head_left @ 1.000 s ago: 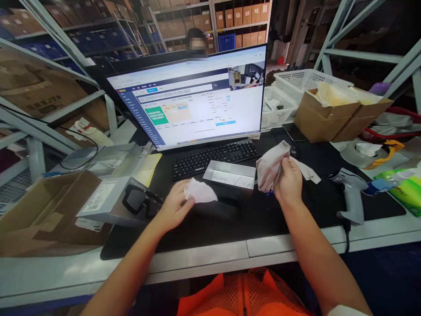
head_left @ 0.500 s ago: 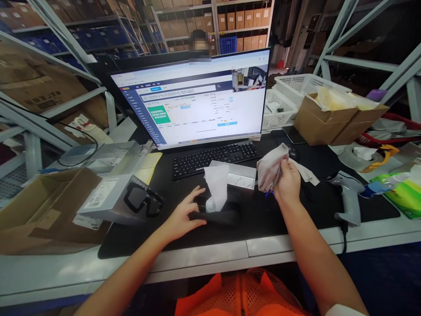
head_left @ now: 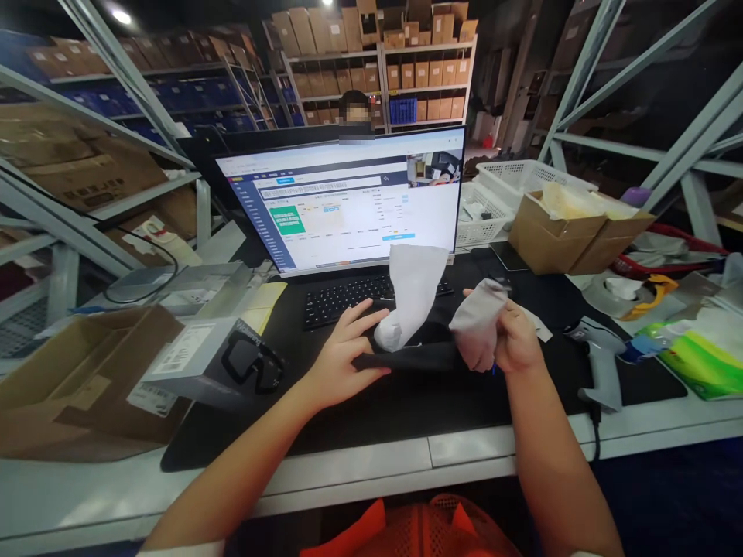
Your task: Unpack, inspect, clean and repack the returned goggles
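Note:
My left hand (head_left: 347, 357) pinches one end of a dark, curved item that looks like black glasses (head_left: 409, 357), held above the black mat. A long piece of white wrapping (head_left: 419, 282) sticks up from the item; its lower end is bunched beside my left fingers. My right hand (head_left: 519, 336) is closed around a crumpled greyish cloth pouch (head_left: 477, 321), with a bit of blue at its lower edge. The pouch is by the right end of the glasses; I cannot tell whether they touch. Motion blurs the glasses' detail.
A monitor (head_left: 342, 205) and keyboard (head_left: 330, 305) stand ahead. At left are a grey box with printed goggles (head_left: 209, 360) and an open carton (head_left: 87, 387). At right lie a barcode scanner (head_left: 600, 367), tape roll (head_left: 621, 294) and cartons (head_left: 557, 236). Beyond the monitor is a person (head_left: 355, 112).
My left hand has lifted the black item with its white wrapping up and to the right. The pouch in my right hand has come closer to it. The view has tilted upward.

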{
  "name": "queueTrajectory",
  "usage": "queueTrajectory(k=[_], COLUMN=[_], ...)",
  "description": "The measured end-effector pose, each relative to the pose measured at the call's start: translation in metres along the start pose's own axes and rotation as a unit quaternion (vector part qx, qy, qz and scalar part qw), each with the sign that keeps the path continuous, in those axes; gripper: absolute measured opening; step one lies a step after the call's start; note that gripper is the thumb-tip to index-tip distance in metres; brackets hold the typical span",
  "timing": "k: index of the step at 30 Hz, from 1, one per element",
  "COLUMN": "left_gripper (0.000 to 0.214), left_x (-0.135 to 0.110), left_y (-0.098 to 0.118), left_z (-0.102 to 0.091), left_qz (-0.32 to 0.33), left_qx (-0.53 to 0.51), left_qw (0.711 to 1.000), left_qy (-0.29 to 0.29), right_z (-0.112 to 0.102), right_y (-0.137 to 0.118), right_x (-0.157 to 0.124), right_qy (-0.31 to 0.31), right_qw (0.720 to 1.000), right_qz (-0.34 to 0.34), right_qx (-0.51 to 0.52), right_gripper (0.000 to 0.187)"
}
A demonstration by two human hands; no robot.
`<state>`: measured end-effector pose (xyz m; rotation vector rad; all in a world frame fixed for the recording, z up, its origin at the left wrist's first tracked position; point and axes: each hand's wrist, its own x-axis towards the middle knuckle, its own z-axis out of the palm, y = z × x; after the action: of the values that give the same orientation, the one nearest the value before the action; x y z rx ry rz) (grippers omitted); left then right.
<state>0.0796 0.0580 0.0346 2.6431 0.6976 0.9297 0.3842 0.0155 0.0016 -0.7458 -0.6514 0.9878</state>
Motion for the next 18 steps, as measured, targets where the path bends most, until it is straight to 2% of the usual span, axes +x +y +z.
queueTrajectory(k=[3, 7, 10, 14, 18], left_gripper=[0.026, 0.024, 0.010, 0.010, 0.014], left_x=[0.013, 0.023, 0.026, 0.035, 0.051], left_y=[0.002, 0.001, -0.001, -0.011, -0.033], left_z=[0.005, 0.012, 0.009, -0.007, -0.014], left_qz=[0.020, 0.038, 0.024, 0.019, 0.029], left_qx=[0.004, -0.041, -0.051, -0.009, 0.033], left_qw=[1.000, 0.995, 0.993, 0.997, 0.998], left_qy=[-0.022, -0.081, -0.107, -0.072, -0.033], right_z=[-0.005, -0.013, -0.015, -0.017, -0.013], right_y=[-0.005, -0.007, -0.011, -0.012, -0.003], right_x=[-0.004, -0.001, 0.004, 0.011, 0.015], right_qy=[-0.065, -0.075, -0.072, -0.022, -0.014], right_qw=[0.995, 0.990, 0.992, 0.998, 0.998], right_qz=[0.071, 0.112, 0.103, 0.052, 0.049], right_qx=[-0.021, -0.035, -0.013, 0.031, 0.039], right_gripper=[0.037, 0.038, 0.042, 0.041, 0.040])
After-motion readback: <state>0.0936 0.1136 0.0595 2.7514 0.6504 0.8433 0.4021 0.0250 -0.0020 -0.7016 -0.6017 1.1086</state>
